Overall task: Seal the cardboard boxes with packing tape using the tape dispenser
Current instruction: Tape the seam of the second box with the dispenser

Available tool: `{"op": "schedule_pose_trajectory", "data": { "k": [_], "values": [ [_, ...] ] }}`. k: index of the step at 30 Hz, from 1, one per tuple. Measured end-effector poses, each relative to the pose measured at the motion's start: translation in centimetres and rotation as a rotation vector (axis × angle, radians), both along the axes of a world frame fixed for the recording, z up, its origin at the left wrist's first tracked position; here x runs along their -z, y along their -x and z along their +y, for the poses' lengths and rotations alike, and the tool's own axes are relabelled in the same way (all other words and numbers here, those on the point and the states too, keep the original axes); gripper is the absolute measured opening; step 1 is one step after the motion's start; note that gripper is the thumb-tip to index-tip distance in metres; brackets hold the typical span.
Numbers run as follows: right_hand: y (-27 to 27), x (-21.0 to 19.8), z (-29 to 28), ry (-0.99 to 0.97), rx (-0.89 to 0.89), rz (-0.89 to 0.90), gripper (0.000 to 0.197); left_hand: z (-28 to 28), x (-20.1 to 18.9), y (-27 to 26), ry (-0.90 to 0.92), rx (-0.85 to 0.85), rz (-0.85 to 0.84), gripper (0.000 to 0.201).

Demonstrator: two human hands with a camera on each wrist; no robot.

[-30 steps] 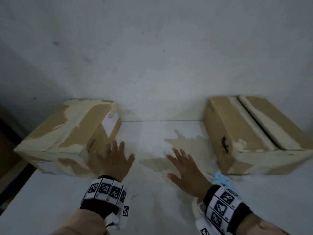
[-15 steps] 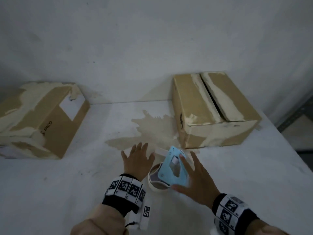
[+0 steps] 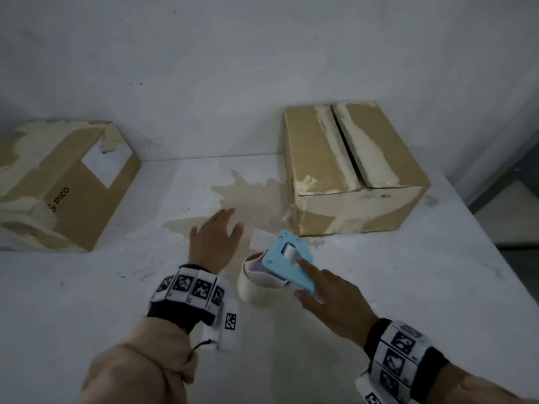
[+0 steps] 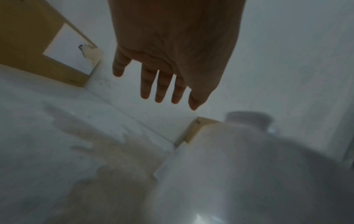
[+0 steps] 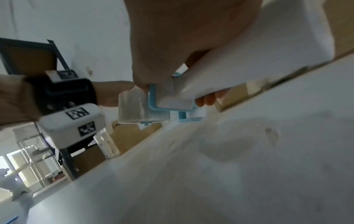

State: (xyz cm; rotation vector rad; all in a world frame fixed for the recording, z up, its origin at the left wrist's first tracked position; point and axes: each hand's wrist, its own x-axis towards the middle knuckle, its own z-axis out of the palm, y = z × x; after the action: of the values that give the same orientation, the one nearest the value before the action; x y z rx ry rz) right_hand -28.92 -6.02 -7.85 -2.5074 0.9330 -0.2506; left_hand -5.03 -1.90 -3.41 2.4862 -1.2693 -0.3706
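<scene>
Two taped-over cardboard boxes stand on the white table: the left box (image 3: pixel 64 185) (image 4: pixel 28 45), and the right box (image 3: pixel 350 170) with an open seam along its top. Between them, nearer me, a light blue tape dispenser (image 3: pixel 287 262) (image 5: pixel 153 104) with its tape roll (image 3: pixel 256 287) (image 5: pixel 132 106) is gripped by my right hand (image 3: pixel 306 279), index finger laid on top, thumb at the side. A loose tape end (image 3: pixel 261 239) sticks out forward. My left hand (image 3: pixel 215 237) (image 4: pixel 162 84) hovers flat, fingers straight, just left of the dispenser and holds nothing.
A tan stain (image 3: pixel 250 196) spreads over the table (image 3: pixel 87 301) between the boxes. A grey wall (image 3: pixel 262 68) rises right behind them. The table's right edge (image 3: pixel 481 234) drops to the floor, and a dark shelf frame (image 5: pixel 63 63) stands off to the side.
My right hand has gone from open beside the dispenser to gripping it. The left hand stays open next to it. My view has swung towards the right box.
</scene>
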Motion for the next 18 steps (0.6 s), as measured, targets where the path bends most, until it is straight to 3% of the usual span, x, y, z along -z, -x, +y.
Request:
{"op": "schedule_pose_trajectory", "data": {
  "k": [4,11,15,18],
  "values": [
    [3.6,-3.7,-1.9,-0.211,0.079,-0.281,0.045,-3.1,-2.4,-0.2,0.15,0.15,0.007,0.045],
    [7.6,-7.7,-4.3,-0.255,0.29,-0.717,0.051,-10.0,-2.2,3.3,0.102,0.404,-0.136,0.046],
    [7.6,-8.5,-6.2,-0.318,0.308,-0.912,0.066,-12.8,-1.6,5.0,0.128,0.458,-0.118,0.045],
    [7.3,-9.1,-7.5,-0.389,0.304,-0.987,0.077,-14.2,-1.5,6.2,0.039,0.418,-0.118,0.05]
  ]
}}
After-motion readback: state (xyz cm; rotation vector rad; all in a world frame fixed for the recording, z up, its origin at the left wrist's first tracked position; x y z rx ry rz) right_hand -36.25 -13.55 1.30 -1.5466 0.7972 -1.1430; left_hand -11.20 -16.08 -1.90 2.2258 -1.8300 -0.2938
